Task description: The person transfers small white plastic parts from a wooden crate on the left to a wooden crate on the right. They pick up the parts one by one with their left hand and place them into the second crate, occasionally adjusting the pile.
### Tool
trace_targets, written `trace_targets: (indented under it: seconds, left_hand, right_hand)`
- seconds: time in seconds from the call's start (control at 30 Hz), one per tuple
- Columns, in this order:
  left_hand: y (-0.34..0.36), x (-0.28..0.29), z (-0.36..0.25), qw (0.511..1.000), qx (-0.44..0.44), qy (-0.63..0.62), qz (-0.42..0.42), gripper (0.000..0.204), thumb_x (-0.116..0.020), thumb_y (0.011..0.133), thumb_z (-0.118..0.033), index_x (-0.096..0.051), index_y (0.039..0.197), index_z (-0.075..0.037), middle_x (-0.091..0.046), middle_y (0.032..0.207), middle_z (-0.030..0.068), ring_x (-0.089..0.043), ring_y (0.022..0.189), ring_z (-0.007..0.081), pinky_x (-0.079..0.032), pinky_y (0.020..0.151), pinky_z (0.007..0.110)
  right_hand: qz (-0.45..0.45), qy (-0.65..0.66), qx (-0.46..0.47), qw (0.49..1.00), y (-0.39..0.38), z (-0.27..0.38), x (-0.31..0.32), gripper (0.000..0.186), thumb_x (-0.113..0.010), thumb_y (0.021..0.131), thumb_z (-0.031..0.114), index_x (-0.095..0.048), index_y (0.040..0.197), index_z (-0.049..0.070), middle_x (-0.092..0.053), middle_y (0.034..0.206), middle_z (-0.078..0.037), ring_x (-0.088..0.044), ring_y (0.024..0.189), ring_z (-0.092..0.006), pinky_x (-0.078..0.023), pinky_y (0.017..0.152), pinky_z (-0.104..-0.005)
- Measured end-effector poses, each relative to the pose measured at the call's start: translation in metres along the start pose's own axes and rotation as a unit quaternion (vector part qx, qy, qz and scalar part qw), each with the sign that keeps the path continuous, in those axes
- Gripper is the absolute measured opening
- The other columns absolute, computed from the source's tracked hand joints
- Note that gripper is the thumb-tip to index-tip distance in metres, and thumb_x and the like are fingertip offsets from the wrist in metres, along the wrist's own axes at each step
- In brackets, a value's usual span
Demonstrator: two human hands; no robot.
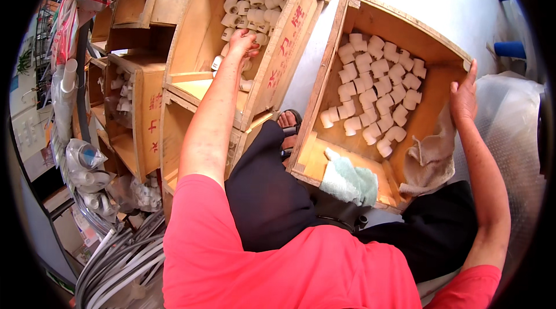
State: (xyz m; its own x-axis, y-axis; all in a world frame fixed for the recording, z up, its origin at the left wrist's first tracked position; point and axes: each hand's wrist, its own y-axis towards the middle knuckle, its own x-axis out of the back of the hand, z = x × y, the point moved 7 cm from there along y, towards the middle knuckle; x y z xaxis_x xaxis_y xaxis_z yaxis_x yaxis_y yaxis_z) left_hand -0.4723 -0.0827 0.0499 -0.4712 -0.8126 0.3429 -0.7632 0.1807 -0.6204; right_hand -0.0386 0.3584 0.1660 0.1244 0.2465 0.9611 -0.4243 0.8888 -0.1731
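Observation:
My left hand (244, 43) reaches into the upper left wooden crate (191, 48), over a layer of white pipe elbows (255, 15). Its fingers are curled, and what they hold, if anything, is hidden. My right hand (464, 98) grips the right side edge of a second wooden crate (314, 98), which sits tilted in front of my lap. Inside that crate, more white pipe elbows (370, 80) lie close together in rough rows. A pale green cloth (349, 181) hangs over its near edge, and a brownish rag (430, 161) lies at its near right corner.
More wooden crates (147, 115) are stacked on the left, some holding fittings. Bundled grey and white pipes (119, 262) and bagged fittings (87, 164) stand at the far left. Clear bubble wrap (504, 135) lies at the right. My sandalled foot (288, 124) is between the crates.

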Motion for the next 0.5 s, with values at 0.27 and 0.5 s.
trace_targets:
  seconds: [0.27,0.5]
  left_hand:
    - [0.064,-0.009,-0.055,0.868,-0.305,0.390,-0.044,0.059,-0.058,0.074,-0.006,-0.049,0.132,-0.007,-0.056,0.121,0.0228,-0.057,0.108,0.0379,-0.050,0.090,0.042]
    - [0.111,-0.004,-0.023,0.786,-0.253,0.563,-0.037,0.049,-0.050,0.084,-0.018,-0.049,0.132,-0.009,-0.050,0.131,0.0239,-0.048,0.120,0.0396,-0.040,0.102,0.044]
  right_hand:
    - [-0.071,0.076,0.028,0.994,0.001,-0.003,-0.008,0.082,-0.055,0.083,0.013,-0.009,0.148,0.028,-0.057,0.123,-0.023,-0.061,0.098,-0.0423,-0.048,0.084,-0.0485]
    - [-0.071,0.078,0.058,0.993,0.000,0.014,-0.009,0.080,-0.055,0.081,0.013,-0.011,0.147,0.023,-0.063,0.105,-0.027,-0.060,0.091,-0.0462,-0.047,0.079,-0.0517]
